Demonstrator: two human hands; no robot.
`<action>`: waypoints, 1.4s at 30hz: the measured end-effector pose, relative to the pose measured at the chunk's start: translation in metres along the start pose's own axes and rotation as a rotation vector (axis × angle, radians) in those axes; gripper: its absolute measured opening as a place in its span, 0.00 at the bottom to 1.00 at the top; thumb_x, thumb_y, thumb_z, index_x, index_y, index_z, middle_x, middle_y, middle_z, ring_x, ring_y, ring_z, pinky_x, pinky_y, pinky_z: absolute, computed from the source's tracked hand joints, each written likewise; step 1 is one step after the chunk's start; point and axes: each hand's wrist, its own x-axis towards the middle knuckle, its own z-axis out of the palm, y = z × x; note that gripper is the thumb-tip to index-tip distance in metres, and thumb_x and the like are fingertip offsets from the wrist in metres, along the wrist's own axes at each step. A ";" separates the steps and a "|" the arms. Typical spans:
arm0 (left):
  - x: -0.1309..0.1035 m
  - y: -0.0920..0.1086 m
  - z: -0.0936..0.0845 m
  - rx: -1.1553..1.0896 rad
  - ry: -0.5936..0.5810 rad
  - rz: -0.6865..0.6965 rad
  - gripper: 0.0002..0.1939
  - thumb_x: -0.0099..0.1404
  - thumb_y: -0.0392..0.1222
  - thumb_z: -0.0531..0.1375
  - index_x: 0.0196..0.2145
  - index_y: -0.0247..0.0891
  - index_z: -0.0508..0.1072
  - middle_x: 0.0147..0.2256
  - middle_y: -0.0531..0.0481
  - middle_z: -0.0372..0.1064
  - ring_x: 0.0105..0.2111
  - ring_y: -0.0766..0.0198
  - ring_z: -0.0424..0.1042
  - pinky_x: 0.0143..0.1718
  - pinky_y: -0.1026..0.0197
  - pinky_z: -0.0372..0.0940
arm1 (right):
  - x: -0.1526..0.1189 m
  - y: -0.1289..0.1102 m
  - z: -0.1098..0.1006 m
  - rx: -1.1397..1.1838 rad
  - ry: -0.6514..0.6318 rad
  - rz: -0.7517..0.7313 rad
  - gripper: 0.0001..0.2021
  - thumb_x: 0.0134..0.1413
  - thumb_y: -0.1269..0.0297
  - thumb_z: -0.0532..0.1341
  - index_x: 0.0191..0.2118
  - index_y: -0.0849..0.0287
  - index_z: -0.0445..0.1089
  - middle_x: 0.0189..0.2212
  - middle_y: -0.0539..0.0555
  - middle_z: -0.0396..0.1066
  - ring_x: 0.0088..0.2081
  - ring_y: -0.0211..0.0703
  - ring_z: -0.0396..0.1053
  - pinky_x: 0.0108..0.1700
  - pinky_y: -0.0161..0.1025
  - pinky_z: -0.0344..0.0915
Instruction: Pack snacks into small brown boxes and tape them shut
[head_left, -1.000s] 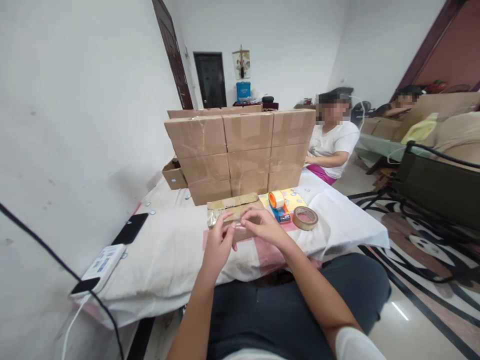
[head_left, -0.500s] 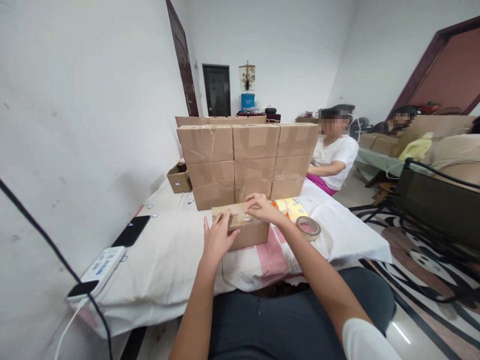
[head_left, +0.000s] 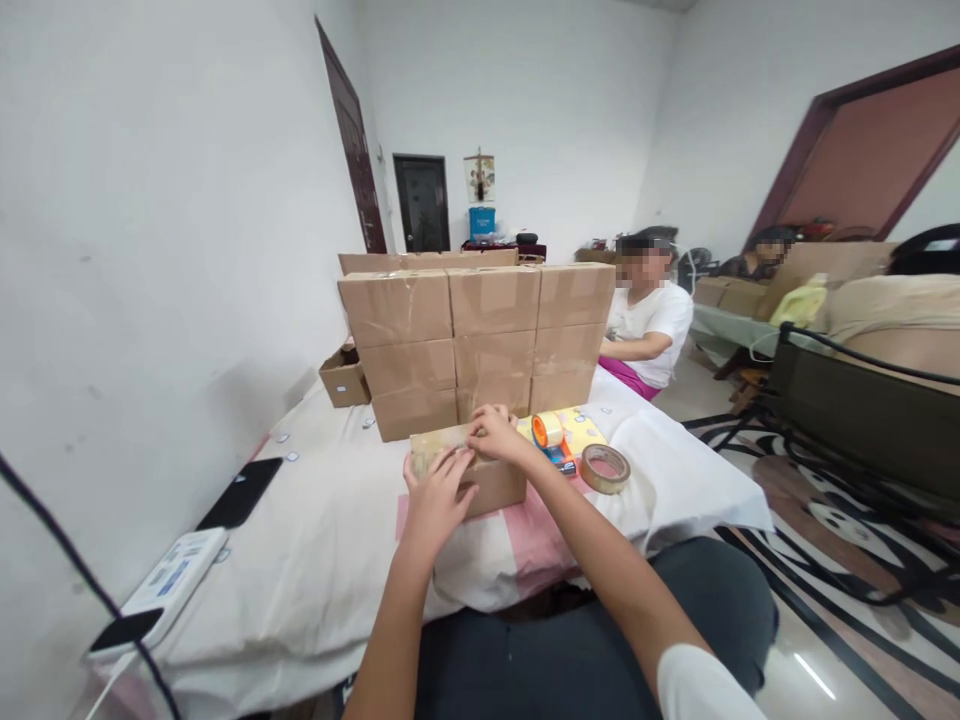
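A small brown cardboard box (head_left: 491,490) lies in front of me on the cloth-covered table, with clear tape on its top. My left hand (head_left: 437,495) holds its left end, fingers bent over the top and thumb on the front side. On the top near the middle, my right hand (head_left: 496,437) has its fingers drawn together, close to the left fingertips. Whatever those fingers pinch is too small to make out. Right of the box stand an orange tape dispenser (head_left: 550,430) and a roll of brown tape (head_left: 605,469).
Stacked cardboard boxes (head_left: 491,350) form a wall behind my hands. An open carton (head_left: 345,378) stands left of them. A black phone (head_left: 240,493) and a white power strip (head_left: 176,580) lie at the left edge. A person (head_left: 651,315) sits beyond the table's right side.
My left fingers have bent and moved in toward the right hand on the box top. The right fingers have drawn closer together. The view has shifted slightly.
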 end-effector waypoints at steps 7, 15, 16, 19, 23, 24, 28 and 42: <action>-0.004 0.007 0.010 0.026 0.012 -0.002 0.20 0.67 0.36 0.57 0.57 0.45 0.71 0.58 0.43 0.71 0.59 0.47 0.67 0.66 0.30 0.35 | 0.001 0.005 0.007 -0.025 0.002 -0.009 0.02 0.49 0.62 0.69 0.29 0.53 0.79 0.53 0.51 0.69 0.56 0.53 0.56 0.55 0.51 0.46; -0.006 0.008 0.019 0.063 0.052 -0.003 0.20 0.68 0.38 0.56 0.57 0.44 0.71 0.56 0.41 0.73 0.56 0.47 0.68 0.64 0.33 0.42 | -0.003 0.002 0.003 -0.061 -0.023 -0.003 0.05 0.49 0.59 0.69 0.30 0.54 0.79 0.53 0.54 0.66 0.55 0.53 0.55 0.54 0.50 0.47; -0.006 0.008 0.020 0.070 0.059 -0.004 0.20 0.68 0.39 0.56 0.57 0.44 0.71 0.56 0.41 0.73 0.56 0.47 0.68 0.64 0.34 0.43 | -0.005 0.001 0.003 -0.068 -0.020 0.000 0.05 0.49 0.59 0.69 0.30 0.54 0.79 0.53 0.55 0.66 0.55 0.53 0.55 0.54 0.49 0.48; -0.007 0.009 0.023 0.088 0.086 -0.009 0.19 0.68 0.39 0.56 0.55 0.45 0.72 0.55 0.42 0.73 0.56 0.47 0.69 0.63 0.35 0.44 | -0.008 -0.002 0.001 -0.088 -0.012 0.007 0.05 0.48 0.61 0.69 0.30 0.56 0.78 0.53 0.56 0.66 0.55 0.53 0.55 0.54 0.48 0.48; -0.007 0.012 0.024 0.098 0.105 -0.026 0.17 0.68 0.40 0.56 0.54 0.45 0.73 0.56 0.42 0.73 0.56 0.47 0.69 0.62 0.37 0.45 | -0.010 -0.004 0.001 -0.098 0.003 0.012 0.04 0.50 0.64 0.66 0.30 0.58 0.77 0.52 0.56 0.65 0.54 0.52 0.55 0.53 0.48 0.48; -0.007 0.013 0.024 0.098 0.105 -0.030 0.17 0.68 0.40 0.56 0.54 0.45 0.73 0.56 0.42 0.73 0.56 0.47 0.69 0.62 0.37 0.45 | -0.011 -0.004 0.001 -0.098 0.010 0.013 0.04 0.51 0.64 0.66 0.29 0.58 0.77 0.52 0.56 0.65 0.54 0.52 0.55 0.53 0.48 0.48; -0.007 0.015 0.023 0.096 0.103 -0.037 0.16 0.69 0.40 0.56 0.53 0.43 0.72 0.55 0.42 0.74 0.55 0.48 0.69 0.61 0.37 0.45 | -0.013 -0.005 0.002 -0.084 0.058 0.030 0.08 0.48 0.61 0.68 0.33 0.58 0.74 0.51 0.57 0.64 0.54 0.53 0.54 0.54 0.48 0.48; -0.008 0.017 0.017 0.069 0.131 -0.033 0.13 0.68 0.42 0.58 0.49 0.46 0.73 0.53 0.46 0.76 0.53 0.50 0.71 0.60 0.41 0.45 | -0.036 0.055 -0.020 0.374 0.054 0.005 0.21 0.55 0.59 0.65 0.54 0.56 0.66 0.53 0.55 0.69 0.54 0.43 0.68 0.57 0.41 0.61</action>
